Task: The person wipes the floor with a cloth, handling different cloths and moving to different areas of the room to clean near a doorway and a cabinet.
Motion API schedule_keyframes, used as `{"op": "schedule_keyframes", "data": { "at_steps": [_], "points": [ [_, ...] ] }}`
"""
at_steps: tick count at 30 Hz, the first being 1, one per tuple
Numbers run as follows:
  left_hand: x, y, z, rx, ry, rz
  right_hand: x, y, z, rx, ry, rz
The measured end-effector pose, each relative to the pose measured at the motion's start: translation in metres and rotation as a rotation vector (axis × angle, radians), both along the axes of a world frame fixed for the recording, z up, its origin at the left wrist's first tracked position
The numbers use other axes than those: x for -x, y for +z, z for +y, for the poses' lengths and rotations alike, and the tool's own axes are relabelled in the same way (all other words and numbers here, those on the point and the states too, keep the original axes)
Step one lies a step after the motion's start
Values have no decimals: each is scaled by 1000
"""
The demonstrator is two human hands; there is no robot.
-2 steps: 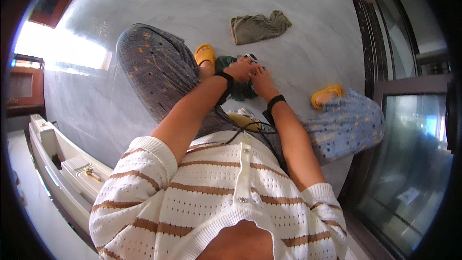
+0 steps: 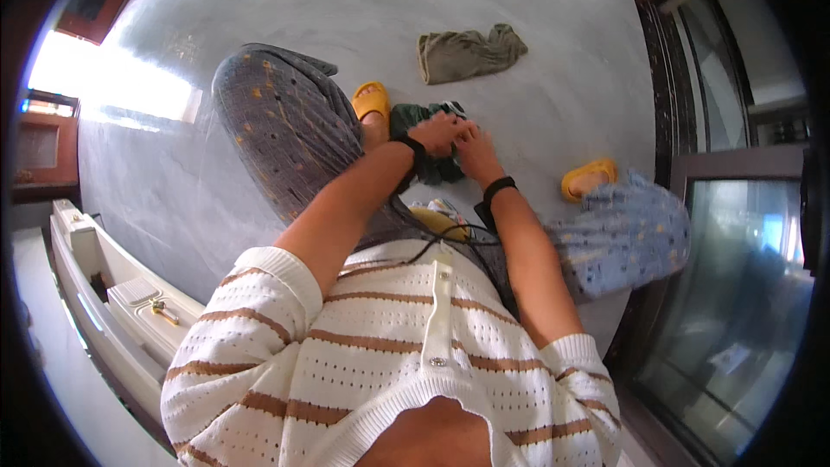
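A small shift at the hands
The left hand [image 2: 435, 133] now sits slightly nearer the body, baring more dark green cloth [image 2: 408, 118] beyond it; the view has moved a little, so the olive cloth [image 2: 471, 56] appears lower.

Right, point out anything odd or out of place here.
The olive-brown cloth lies rumpled on the grey floor, apart from the dark green bundle at the left hand and right hand; it looks somewhat stray there. I see no clear spill or damage.
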State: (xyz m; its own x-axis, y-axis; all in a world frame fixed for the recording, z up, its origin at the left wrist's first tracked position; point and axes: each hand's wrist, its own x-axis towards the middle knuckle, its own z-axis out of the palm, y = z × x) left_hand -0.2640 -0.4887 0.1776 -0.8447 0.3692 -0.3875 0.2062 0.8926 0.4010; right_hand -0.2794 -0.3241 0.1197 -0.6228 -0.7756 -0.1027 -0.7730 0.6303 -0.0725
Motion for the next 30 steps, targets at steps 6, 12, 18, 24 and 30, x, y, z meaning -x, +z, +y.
{"op": "schedule_keyframes", "data": {
  "at_steps": [6,12,18,24,30],
  "points": [
    [28,4,7,-25,121,-84,36,11,16,-150,-153,-188],
    [89,-13,-18,56,246,-84,143,33,11,-191,-338,-233],
    [162,-47,-45,202,216,-93,261,14,7,-105,-348,-98],
    [195,-75,-29,152,330,-5,312,-42,13,122,-389,-152],
    [171,-77,-51,168,318,-62,218,-43,6,-53,-581,16]
  ]
}}
